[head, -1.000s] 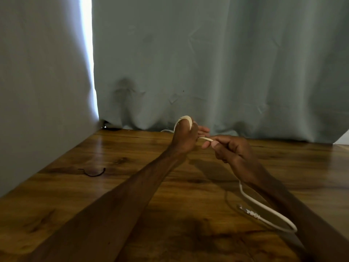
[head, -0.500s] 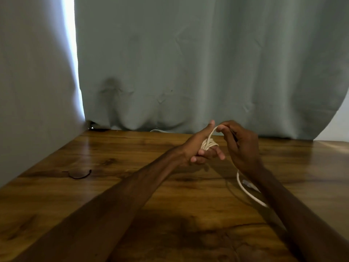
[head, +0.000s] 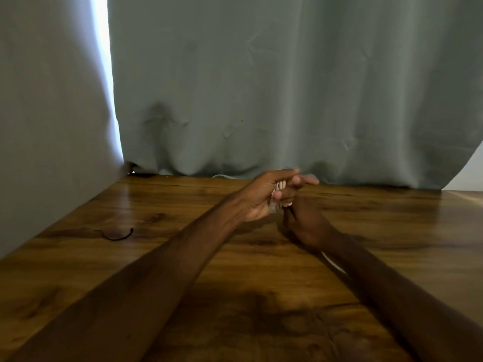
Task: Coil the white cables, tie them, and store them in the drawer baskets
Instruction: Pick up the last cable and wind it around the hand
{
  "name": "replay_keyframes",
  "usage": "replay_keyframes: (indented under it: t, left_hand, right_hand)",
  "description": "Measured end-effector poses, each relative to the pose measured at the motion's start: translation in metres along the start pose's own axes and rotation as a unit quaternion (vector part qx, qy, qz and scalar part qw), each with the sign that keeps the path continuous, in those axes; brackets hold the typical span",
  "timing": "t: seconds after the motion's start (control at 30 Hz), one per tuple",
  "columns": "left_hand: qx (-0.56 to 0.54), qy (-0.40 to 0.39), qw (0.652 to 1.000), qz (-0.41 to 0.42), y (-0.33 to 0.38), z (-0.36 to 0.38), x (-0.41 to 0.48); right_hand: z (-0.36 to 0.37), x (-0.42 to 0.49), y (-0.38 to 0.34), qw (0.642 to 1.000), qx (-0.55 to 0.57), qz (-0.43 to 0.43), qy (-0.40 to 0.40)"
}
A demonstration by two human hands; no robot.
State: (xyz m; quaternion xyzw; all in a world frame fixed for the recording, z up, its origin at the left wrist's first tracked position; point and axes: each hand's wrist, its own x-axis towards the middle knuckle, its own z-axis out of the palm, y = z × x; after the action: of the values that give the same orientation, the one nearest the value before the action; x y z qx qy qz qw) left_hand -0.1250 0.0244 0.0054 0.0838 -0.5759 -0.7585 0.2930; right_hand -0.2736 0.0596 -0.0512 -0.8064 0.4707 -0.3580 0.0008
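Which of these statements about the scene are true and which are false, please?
1. The left hand holds a bundle of white cable wound around its fingers. True.
2. A thin black tie lies on the wooden table, to the left of the hands. True.
3. The black tie is already wrapped around the cable. False: it lies loose on the table, apart from both hands.
4. An open drawer with baskets stands on the table. False: no drawer or basket is in view.
5. The right hand is close against the left hand at the cable. True.
6. A red curtain hangs behind the table. False: the curtain is grey-green.
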Motion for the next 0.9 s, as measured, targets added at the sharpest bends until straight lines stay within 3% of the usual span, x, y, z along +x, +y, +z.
replay_keyframes:
  t: [0.1, 0.2, 0.47, 0.67, 0.83, 0.9]
  left_hand:
    - [-0.006, 0.132, 0.990, 0.053, 0.000, -0.008, 0.005]
    - [-0.063, 0.211, 0.970, 0.103, 0.006, -0.021, 0.007]
    - [-0.042, 0.255, 0.956, 0.143, 0.002, -0.045, 0.006]
    - [0.098, 0.390, 0.907, 0.122, 0.000, -0.077, -0.002]
    - [0.209, 0.371, 0.903, 0.061, -0.008, -0.073, -0.014]
    - [0.273, 0.358, 0.889, 0.086, -0.010, -0.057, -0.016]
  right_hand:
    - [0.008, 0.003, -0.009, 0.998, -0.040, 0.009, -0.041]
    - [0.012, 0.002, -0.025, 0.994, -0.047, 0.011, -0.095]
    - [-0.003, 0.004, -0.042, 0.991, -0.095, -0.012, -0.098]
    - [-0.019, -0.004, -0.059, 0.997, 0.015, -0.046, -0.053]
    - [-0.021, -0.006, -0.065, 0.992, 0.094, -0.077, 0.031]
    - [-0.027, -0.006, -0.061, 0.988, 0.102, -0.084, 0.081]
